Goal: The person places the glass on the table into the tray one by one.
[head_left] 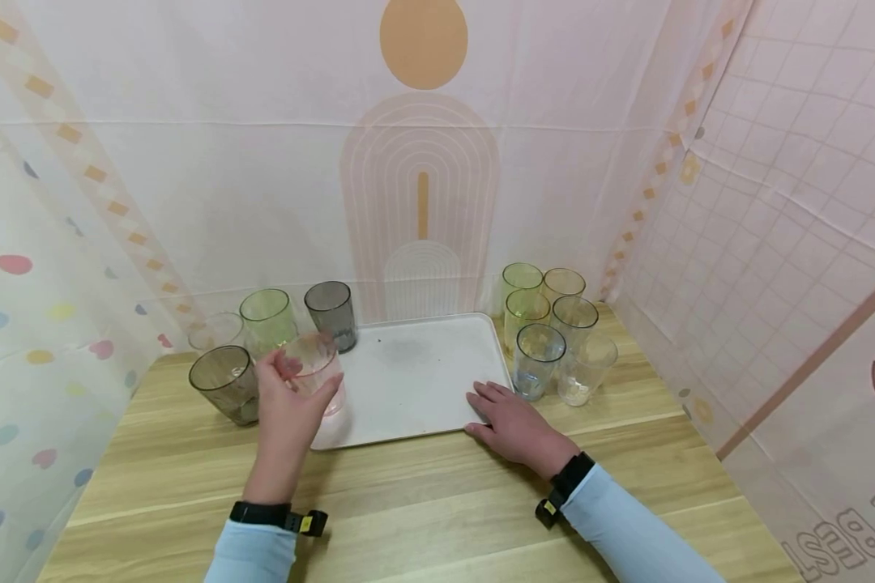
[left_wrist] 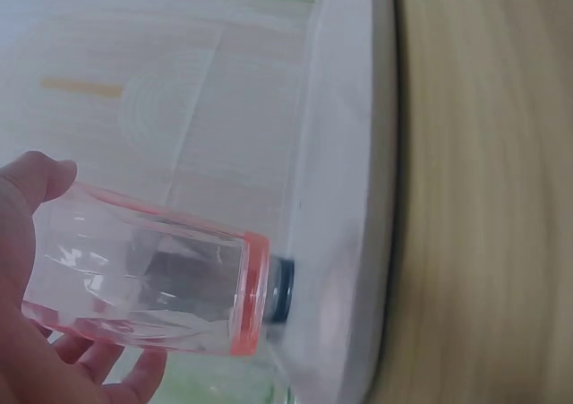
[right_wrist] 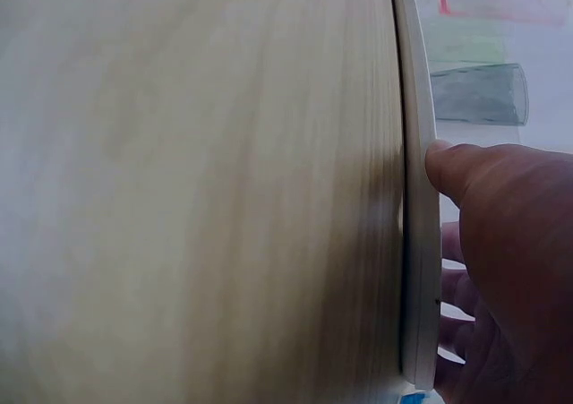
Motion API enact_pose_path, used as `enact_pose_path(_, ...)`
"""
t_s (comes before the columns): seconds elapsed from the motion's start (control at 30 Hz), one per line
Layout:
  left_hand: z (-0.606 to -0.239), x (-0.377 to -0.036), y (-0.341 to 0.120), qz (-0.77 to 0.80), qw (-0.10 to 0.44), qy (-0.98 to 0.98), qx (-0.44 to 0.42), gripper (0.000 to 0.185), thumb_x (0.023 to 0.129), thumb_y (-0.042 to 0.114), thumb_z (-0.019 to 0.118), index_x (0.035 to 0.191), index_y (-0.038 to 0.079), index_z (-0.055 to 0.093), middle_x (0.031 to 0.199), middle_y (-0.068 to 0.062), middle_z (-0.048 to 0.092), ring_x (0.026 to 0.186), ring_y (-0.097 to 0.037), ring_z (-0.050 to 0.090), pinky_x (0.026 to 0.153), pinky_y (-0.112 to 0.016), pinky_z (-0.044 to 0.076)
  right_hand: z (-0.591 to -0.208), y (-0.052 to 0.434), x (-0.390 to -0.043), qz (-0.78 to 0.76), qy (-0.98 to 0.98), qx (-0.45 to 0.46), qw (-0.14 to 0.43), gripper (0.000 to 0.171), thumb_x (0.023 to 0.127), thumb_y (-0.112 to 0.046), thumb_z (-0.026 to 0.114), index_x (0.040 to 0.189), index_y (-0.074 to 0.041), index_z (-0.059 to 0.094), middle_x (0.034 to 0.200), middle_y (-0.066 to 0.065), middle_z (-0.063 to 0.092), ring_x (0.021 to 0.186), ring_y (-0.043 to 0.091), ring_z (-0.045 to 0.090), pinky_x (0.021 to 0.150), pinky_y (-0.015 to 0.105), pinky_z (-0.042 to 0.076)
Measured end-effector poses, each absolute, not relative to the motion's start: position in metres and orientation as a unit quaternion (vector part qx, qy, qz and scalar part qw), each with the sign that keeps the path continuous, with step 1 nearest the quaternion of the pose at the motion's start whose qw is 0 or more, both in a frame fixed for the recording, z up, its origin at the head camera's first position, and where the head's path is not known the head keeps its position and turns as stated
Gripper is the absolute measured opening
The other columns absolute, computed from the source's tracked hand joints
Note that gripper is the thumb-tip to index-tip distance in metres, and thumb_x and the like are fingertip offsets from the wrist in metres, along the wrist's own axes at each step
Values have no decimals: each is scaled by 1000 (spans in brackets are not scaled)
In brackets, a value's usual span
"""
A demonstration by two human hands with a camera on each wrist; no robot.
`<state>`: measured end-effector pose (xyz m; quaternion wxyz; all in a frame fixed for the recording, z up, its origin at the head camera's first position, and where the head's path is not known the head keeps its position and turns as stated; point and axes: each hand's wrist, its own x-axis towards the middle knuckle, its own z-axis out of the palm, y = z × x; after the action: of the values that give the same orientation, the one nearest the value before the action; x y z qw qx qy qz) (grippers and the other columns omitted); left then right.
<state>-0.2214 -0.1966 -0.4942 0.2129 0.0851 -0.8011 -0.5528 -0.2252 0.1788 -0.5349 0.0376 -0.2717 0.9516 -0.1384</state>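
My left hand [head_left: 288, 417] grips a clear pink glass [left_wrist: 170, 283] by its side, thumb on one side and fingers on the other. The glass is over the left end of a white tray [head_left: 416, 389]; in the left wrist view its base looks slightly off the tray surface. My right hand [head_left: 518, 425] rests on the tray's front right corner, its fingers lying over the surface and the thumb [right_wrist: 457, 167] at the front rim. Near my left hand stand a smoky brown glass [head_left: 226, 385], a green glass [head_left: 266, 320] and a dark grey glass [head_left: 333, 312].
A clear glass [head_left: 215, 332] stands at the far left. Right of the tray is a cluster of several tinted glasses, among them a blue glass [head_left: 539, 356] and a clear glass [head_left: 586, 372]. The wooden table [head_left: 408, 502] meets printed curtains [head_left: 284, 186] at the back and sides.
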Motion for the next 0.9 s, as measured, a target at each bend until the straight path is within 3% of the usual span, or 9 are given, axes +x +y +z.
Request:
enact_pose_path(0.2, -495, -246, -184, -563, 213, -795, 71, 102, 89, 29, 95, 164, 5, 30, 158, -24, 46, 150, -37, 47, 123, -58, 43, -536, 179, -226, -128, 954, -269, 38, 63, 116, -46, 57, 165, -7, 51, 174, 16, 41, 162, 39, 35, 132, 53, 32)
enact_pose_path(0.53, -499, -267, -178, -523, 235, -814, 96, 95, 91, 36, 94, 164, 8, 40, 153, -22, 57, 146, -37, 53, 121, -59, 45, -533, 178, -224, -134, 953, -270, 38, 62, 116, -44, 57, 165, -6, 51, 174, 18, 42, 162, 42, 35, 132, 56, 32)
enact_pose_path(0.9, -507, -274, -173, -522, 255, -807, 109, 94, 92, 36, 94, 167, 14, 41, 162, -25, 54, 153, -34, 50, 124, -56, 45, -535, 176, -223, -135, 953, -269, 34, 62, 116, -44, 57, 164, -6, 52, 173, 17, 42, 161, 42, 37, 131, 56, 33)
